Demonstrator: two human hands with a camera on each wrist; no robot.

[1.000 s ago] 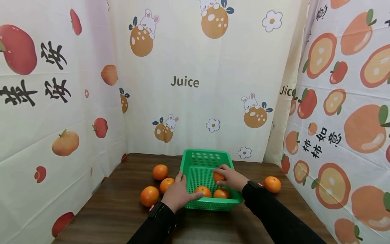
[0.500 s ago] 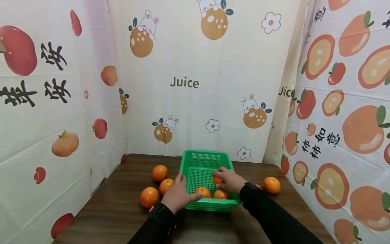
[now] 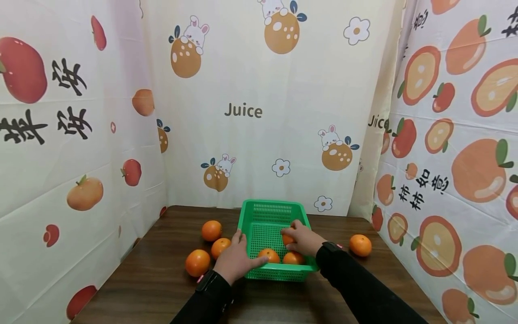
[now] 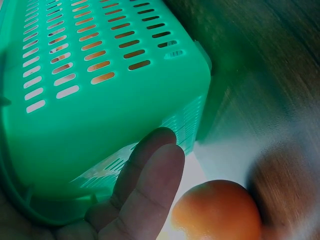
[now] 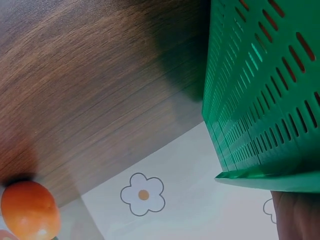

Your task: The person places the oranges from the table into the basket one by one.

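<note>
A green plastic basket (image 3: 279,272) with slotted walls stands on the dark wooden table. Inside it my right hand (image 3: 305,240) holds an orange (image 3: 288,238), fingers curled over it near the right wall. Two more oranges sit along the basket's front, one on the left (image 3: 269,255) and one on the right (image 3: 294,258). My left hand (image 3: 234,261) rests at the front left corner, thumb stretched over the front rim. In the left wrist view its extended fingers (image 4: 150,190) lie beside the basket's outer wall. Only a sliver of my right hand shows in the right wrist view.
Left of the basket lie several oranges: a rear one (image 3: 212,230), a middle one (image 3: 221,248) beside my left hand, and a front one (image 3: 197,263). Another orange (image 3: 360,245) lies to the right, past my right wrist. Printed curtains (image 3: 251,144) enclose the table.
The view shifts slightly. Both hands keep practically the same places, the right on the orange inside the basket and the left at the basket's corner.
</note>
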